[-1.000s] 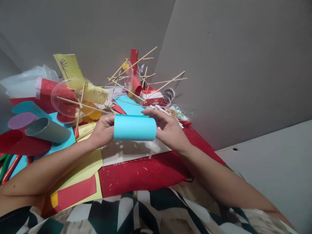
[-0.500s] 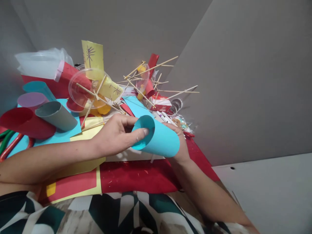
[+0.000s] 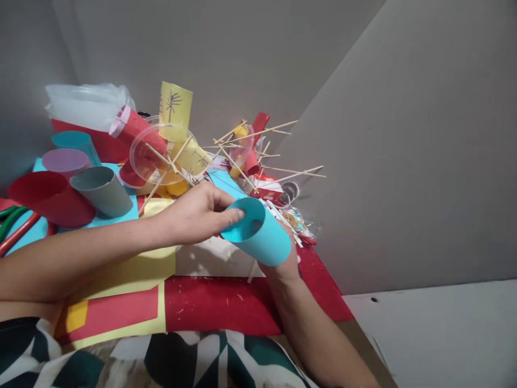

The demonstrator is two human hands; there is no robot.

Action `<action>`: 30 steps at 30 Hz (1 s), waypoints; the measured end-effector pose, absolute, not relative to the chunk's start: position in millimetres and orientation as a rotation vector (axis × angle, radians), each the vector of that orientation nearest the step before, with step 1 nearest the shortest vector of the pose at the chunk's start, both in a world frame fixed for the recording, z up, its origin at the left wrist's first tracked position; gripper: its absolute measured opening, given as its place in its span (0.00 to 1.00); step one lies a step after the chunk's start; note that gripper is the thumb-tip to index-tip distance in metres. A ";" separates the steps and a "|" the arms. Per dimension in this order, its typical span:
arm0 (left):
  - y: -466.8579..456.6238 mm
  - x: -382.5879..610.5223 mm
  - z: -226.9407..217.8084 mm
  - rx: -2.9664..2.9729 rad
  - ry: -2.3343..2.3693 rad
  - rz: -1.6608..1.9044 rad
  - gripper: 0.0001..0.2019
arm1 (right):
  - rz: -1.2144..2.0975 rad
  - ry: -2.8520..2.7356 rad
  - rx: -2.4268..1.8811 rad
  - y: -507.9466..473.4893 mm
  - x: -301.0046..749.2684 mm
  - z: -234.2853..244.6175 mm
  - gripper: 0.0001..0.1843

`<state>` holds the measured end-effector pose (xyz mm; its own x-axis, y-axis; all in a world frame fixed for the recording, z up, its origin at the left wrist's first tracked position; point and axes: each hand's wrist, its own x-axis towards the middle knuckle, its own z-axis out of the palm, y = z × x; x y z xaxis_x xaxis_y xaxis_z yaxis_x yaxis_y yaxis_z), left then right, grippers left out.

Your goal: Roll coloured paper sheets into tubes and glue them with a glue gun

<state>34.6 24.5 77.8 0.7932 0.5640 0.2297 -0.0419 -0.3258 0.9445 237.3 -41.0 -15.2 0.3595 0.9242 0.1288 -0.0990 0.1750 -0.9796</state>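
A light-blue paper tube point(image 3: 269, 237) is held above the table, its round mouth tilted toward me. My left hand point(image 3: 204, 213) pinches the near rim, thumb inside the opening and fingers on the outside. Behind the far end, my right hand point(image 3: 285, 258) wraps around the tube; most of its fingers are hidden by the paper. Beneath lies a white sheet point(image 3: 226, 256), with a yellow sheet point(image 3: 149, 269) to its left.
Paper tubes in red point(image 3: 52, 199), grey point(image 3: 105, 191) and purple point(image 3: 67, 161) stand at left. A clear plastic lid point(image 3: 139, 161), wooden sticks point(image 3: 278, 129) and a red box point(image 3: 266, 188) crowd the back. A red cloth point(image 3: 218, 307) covers the front; grey walls rise behind.
The tube's rim, with a gap at its edge before, now looks like a closed round. The tube has turned slightly, and the whole view has shifted a little.
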 end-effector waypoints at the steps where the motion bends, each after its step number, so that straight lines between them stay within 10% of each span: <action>1: 28.6 35.8 75.4 1.816 0.392 0.646 0.13 | 0.863 -0.905 -1.143 -39.1 236.0 -15.1 0.13; 12: 30.5 45.1 59.0 1.949 0.371 0.832 0.20 | 0.744 -0.925 -1.040 -39.8 241.5 -1.2 0.07; 17: 24.1 37.5 64.4 2.286 0.207 1.024 0.06 | 0.418 -1.359 -0.758 -53.5 246.6 15.8 0.06; 25: 27.8 26.2 69.8 2.807 -0.350 1.232 0.19 | 0.147 -1.499 -0.635 -56.6 249.5 13.7 0.18; 30: 36.1 19.3 71.7 3.014 -0.350 1.344 0.14 | 0.338 -1.143 -0.850 -55.0 252.1 21.0 0.04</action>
<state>19.3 36.1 71.7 0.6524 -0.2614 0.7114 -0.1190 -0.9623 -0.2444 252.1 -55.0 21.0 0.4078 0.6347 0.6564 0.1754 0.6510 -0.7385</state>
